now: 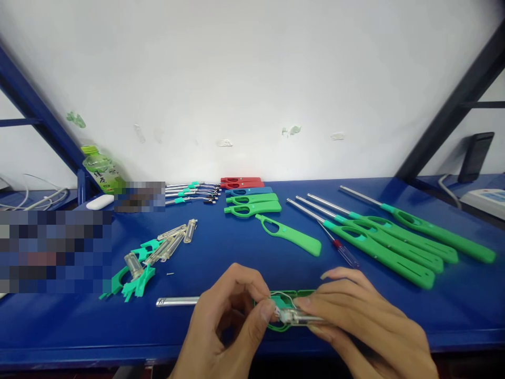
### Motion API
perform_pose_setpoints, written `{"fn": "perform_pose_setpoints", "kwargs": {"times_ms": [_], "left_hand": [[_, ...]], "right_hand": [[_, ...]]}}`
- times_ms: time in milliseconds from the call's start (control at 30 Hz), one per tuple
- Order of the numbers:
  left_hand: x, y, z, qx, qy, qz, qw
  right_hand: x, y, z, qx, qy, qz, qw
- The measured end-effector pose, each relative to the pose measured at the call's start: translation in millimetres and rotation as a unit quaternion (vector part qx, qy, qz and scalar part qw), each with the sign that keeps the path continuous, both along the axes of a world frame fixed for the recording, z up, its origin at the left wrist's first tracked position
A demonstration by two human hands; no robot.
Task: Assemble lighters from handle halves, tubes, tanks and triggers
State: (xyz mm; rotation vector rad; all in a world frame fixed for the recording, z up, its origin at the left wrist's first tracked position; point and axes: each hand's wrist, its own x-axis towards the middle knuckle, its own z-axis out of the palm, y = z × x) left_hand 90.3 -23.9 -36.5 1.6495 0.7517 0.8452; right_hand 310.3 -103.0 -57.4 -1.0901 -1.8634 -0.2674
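My right hand (366,326) holds a clear lighter fuel tank (303,318) between thumb and fingers, its valve end toward the left. At that end, the thumb and forefinger of my left hand (229,326) pinch a small whitish part too small to name. Under both hands lies an opened green lighter housing (280,328) with a teal insert and a white wire, partly hidden. Its metal tube (177,301) sticks out past my left hand.
Clear tanks (173,245) and teal trigger parts (138,284) are piled left, beside a screw (170,273). Housing halves (292,235) and metal tubes with wires (193,192) lie behind. Long green lighters (382,252) and a screwdriver (344,252) lie right; a bottle (103,172) stands back left.
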Motion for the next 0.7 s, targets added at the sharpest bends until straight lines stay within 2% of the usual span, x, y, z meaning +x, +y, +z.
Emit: {"fn": "perform_pose_setpoints", "kwargs": {"times_ms": [200, 367, 500, 700], "left_hand": [[-0.6, -0.4, 0.5, -0.014, -0.002, -0.008, 1.000], [0.2, -5.0, 5.7, -0.024, -0.008, -0.013, 1.000], [-0.3, -6.2, 7.8, -0.061, -0.022, -0.035, 0.997], [1.5, -5.8, 6.3, -0.125, -0.071, -0.061, 0.988]], "right_hand": [[0.4, -1.0, -2.6, 0.004, 0.005, -0.004, 1.000], [0.8, -1.7, -1.6, -0.020, -0.008, 0.002, 1.000], [0.2, -1.8, -1.6, -0.010, -0.063, 0.007, 0.998], [-3.9, -2.1, -9.9, 0.012, -0.105, -0.025, 0.994]]}}
